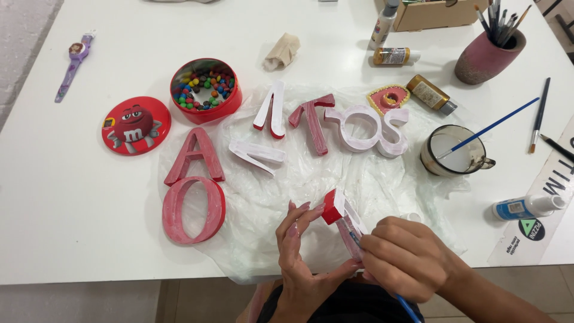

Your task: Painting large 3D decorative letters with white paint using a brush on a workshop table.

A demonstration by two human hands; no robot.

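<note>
the left hand point(305, 251) pinches a red-and-white letter piece point(342, 220) at the table's near edge, fingers clamped on its left side. the right hand point(403, 258) is closed around a blue-handled brush point(409, 308) (bristles hidden), touching the piece's right side. the piece's long axis tilts up-left, between both hands. farther off lie painted letters point(194, 191) on plastic sheet point(299, 179).

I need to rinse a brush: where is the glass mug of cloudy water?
The glass mug stands right of centre on the white table, beside the white letter S, a blue-handled brush resting inside.
</note>
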